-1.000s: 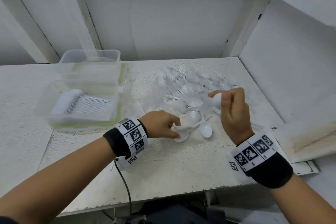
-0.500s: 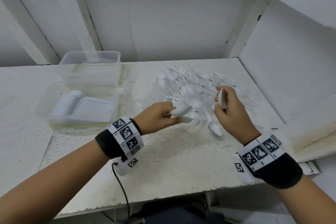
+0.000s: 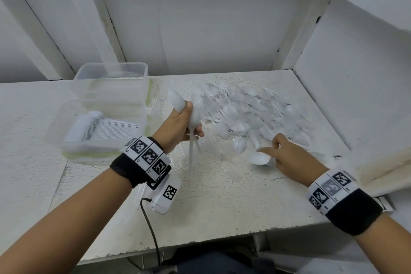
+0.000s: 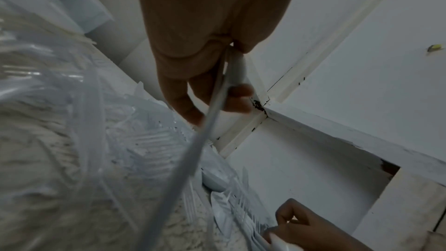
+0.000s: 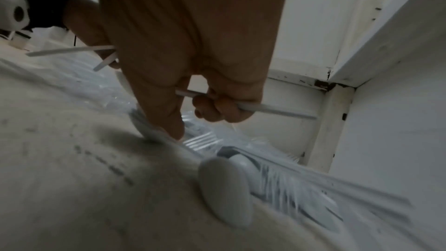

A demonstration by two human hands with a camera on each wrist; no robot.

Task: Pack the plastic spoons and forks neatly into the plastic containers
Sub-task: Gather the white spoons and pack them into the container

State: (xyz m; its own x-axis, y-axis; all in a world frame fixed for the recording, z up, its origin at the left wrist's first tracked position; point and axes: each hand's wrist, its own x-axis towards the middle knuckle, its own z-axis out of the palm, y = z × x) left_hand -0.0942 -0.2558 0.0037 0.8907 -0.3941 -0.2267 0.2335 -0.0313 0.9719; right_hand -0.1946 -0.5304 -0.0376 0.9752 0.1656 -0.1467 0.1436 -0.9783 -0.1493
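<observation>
Spoons are what this is all about, and left of the loose pile on the table a neat row of them already lies flat in the near container, with a second container behind it. Just at the pile's left edge, the left hand has lifted since a second ago and now grips a small bunch of spoons upright, bowls up and handles pointing down at the table, so I'd judge a batch is nearly ready to carry over. At the pile's near right edge, the right hand has dropped from the air to the table, outer fingers curled round one handle while thumb and forefinger close on another spoon lying flat, bowl toward the left.
</observation>
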